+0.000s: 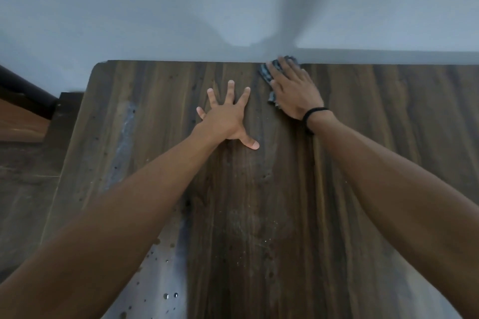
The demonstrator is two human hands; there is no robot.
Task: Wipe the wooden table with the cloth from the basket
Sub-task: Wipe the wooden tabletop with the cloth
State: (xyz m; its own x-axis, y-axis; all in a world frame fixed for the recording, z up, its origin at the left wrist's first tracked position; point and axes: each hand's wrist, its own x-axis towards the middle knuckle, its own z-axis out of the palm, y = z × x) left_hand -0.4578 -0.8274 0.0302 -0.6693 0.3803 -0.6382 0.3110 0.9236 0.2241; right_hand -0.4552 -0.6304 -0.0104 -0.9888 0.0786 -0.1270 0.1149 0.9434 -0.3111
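Head cam: right hand (pixel 294 90) pressed flat, fingers straight, on the cloth (pixel 265 74) at about 1 o'clock, at the far edge of the table (pixel 388 137). Meanwhile left hand (pixel 228 119) lies splayed open on it at 12

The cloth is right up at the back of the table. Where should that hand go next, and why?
Probably draw the right hand and the cloth under it back toward the person. The cloth sits at the far edge of the table by the wall, with no room ahead, and droplets and specks show on the near part. The left hand lies flat on the wood.
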